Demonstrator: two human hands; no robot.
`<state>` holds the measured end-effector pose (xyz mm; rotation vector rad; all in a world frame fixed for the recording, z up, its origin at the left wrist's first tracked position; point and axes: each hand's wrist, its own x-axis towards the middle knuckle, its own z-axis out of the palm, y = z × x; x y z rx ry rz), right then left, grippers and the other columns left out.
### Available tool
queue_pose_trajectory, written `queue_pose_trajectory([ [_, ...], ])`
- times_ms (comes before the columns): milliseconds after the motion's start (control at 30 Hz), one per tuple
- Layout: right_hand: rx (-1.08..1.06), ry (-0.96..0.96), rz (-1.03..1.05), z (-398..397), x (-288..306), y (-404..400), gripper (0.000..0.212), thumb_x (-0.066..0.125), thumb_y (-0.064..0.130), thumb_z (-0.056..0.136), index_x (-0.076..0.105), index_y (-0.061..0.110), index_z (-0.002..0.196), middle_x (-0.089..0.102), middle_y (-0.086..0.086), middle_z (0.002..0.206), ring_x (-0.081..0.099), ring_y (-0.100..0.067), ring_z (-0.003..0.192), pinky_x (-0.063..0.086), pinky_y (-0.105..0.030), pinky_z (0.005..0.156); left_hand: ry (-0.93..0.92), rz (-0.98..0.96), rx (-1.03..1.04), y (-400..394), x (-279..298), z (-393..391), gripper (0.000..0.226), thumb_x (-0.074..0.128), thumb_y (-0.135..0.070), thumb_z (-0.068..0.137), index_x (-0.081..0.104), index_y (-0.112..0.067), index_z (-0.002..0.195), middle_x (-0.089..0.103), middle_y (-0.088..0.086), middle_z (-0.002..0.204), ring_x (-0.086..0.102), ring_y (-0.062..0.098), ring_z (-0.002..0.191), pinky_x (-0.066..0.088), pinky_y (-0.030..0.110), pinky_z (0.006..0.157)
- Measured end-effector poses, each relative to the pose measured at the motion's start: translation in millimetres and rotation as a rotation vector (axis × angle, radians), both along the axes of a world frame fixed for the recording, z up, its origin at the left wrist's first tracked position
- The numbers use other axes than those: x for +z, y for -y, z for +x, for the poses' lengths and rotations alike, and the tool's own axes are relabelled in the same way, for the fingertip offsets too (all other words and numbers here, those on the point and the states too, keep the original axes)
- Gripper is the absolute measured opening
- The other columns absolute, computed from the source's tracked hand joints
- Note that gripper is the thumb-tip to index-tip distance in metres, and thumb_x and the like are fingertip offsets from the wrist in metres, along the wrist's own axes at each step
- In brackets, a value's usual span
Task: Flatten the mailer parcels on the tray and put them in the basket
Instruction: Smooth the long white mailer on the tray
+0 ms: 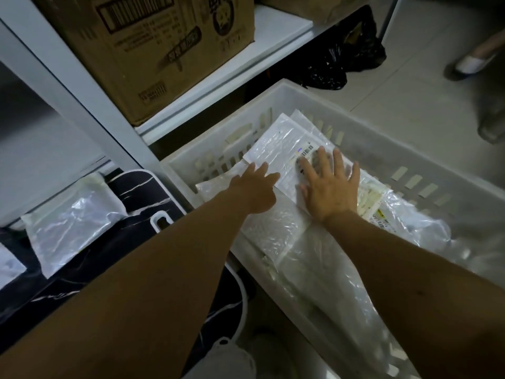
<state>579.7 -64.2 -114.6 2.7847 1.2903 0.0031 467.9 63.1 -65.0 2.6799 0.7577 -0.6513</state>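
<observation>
Lying at far left, a clear mailer parcel point(73, 217) rests on the dark marbled tray point(142, 187), whose white rim sits just beside the white slotted basket point(388, 154). Above, a cardboard box point(153, 50) fills the shelf point(276, 31). Left hand point(255, 187), fingers straight, touches the top parcel point(284, 154) in the basket; right hand point(329, 187), grip wide and flat, presses its barcode label point(306, 151). Glossy, crinkled parcels cover the basket floor; tiled floor point(410, 86) lies open at right.

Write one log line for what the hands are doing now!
left hand: flat on mailer | right hand: pressing it | place: basket | tray: parcel left
</observation>
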Motion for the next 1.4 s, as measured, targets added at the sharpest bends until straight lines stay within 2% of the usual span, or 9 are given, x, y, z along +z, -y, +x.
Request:
queue_pose_trajectory([
  [100,-0.014,-0.094,-0.126,17,-21,-8,0.064,0.009,0.064,0.095,-0.010,0.039,0.151,-0.015,-0.002,0.161,-0.015,-0.033,0.147,0.003,-0.061,0.115,-0.073,0.060,-0.076,0,-11,4,0.065,0.032,-0.016,0.096,0.004,-0.032,0.152,-0.008,-0.001,0.161,-0.009,0.025,0.147,0.005,0.051,0.118],
  [233,-0.044,-0.256,-0.166,21,-41,-15,0.071,0.007,0.075,0.088,-0.014,0.044,0.149,-0.018,0.000,0.160,-0.014,-0.031,0.147,0.001,-0.063,0.115,-0.161,0.053,-0.112,2,-22,8,0.068,0.035,-0.018,0.096,0.001,-0.034,0.152,-0.009,-0.003,0.161,-0.008,0.024,0.147,0.006,0.052,0.118],
  [333,-0.044,-0.309,-0.190,22,-51,-22,0.076,0.006,0.080,0.084,-0.014,0.045,0.148,-0.016,0.001,0.161,-0.012,-0.031,0.148,0.000,-0.063,0.114,-0.206,0.038,-0.111,2,-28,7,0.068,0.037,-0.018,0.097,0.000,-0.034,0.152,-0.007,-0.004,0.161,-0.007,0.024,0.148,0.008,0.053,0.116],
  [567,-0.042,-0.372,-0.272,25,-63,-29,0.076,0.006,0.081,0.083,-0.013,0.047,0.148,-0.014,0.002,0.161,-0.008,-0.030,0.148,0.003,-0.064,0.113,-0.295,-0.050,-0.087,-4,-42,2,0.065,0.033,-0.023,0.099,-0.001,-0.035,0.152,-0.010,-0.003,0.161,-0.007,0.026,0.147,0.006,0.055,0.117],
  [833,-0.050,-0.292,-0.218,16,-52,-24,0.073,0.008,0.076,0.088,-0.007,0.042,0.151,-0.007,-0.001,0.162,-0.006,-0.029,0.149,0.004,-0.063,0.114,-0.307,-0.043,-0.128,5,-26,-4,0.058,0.032,-0.024,0.100,0.009,-0.027,0.153,0.001,0.004,0.161,0.012,0.030,0.146,0.017,0.048,0.117],
  [967,-0.052,-0.183,-0.093,-4,-30,-17,0.067,0.014,0.066,0.093,0.012,0.034,0.152,0.009,-0.005,0.161,0.007,-0.030,0.148,0.009,-0.062,0.113,-0.239,-0.011,-0.076,12,2,-15,0.056,0.032,-0.021,0.100,0.014,-0.027,0.152,0.014,0.004,0.160,0.020,0.027,0.144,0.022,0.046,0.116],
  [1200,-0.053,-0.183,0.008,-36,44,-27,0.063,0.018,0.057,0.098,0.036,0.020,0.145,0.031,-0.011,0.153,0.021,-0.030,0.144,0.010,-0.059,0.115,-0.046,0.033,-0.007,19,50,-56,0.053,0.033,-0.029,0.101,0.018,-0.025,0.152,0.024,0.007,0.157,0.026,0.026,0.142,0.024,0.047,0.115],
  [1333,0.019,-0.182,0.018,-71,95,-39,0.063,0.017,0.057,0.099,0.041,0.019,0.143,0.037,-0.013,0.150,0.028,-0.033,0.140,0.014,-0.057,0.115,0.066,0.064,0.057,22,86,-101,0.050,0.036,-0.026,0.101,0.026,-0.021,0.150,0.036,0.009,0.151,0.036,0.026,0.137,0.030,0.045,0.112],
  [1400,0.072,-0.243,0.014,-86,116,-48,0.063,0.018,0.057,0.099,0.044,0.018,0.142,0.041,-0.013,0.148,0.034,-0.034,0.136,0.022,-0.053,0.112,0.108,0.077,0.111,19,101,-128,0.048,0.037,-0.024,0.100,0.030,-0.020,0.148,0.038,0.008,0.149,0.038,0.027,0.135,0.032,0.044,0.111],
])
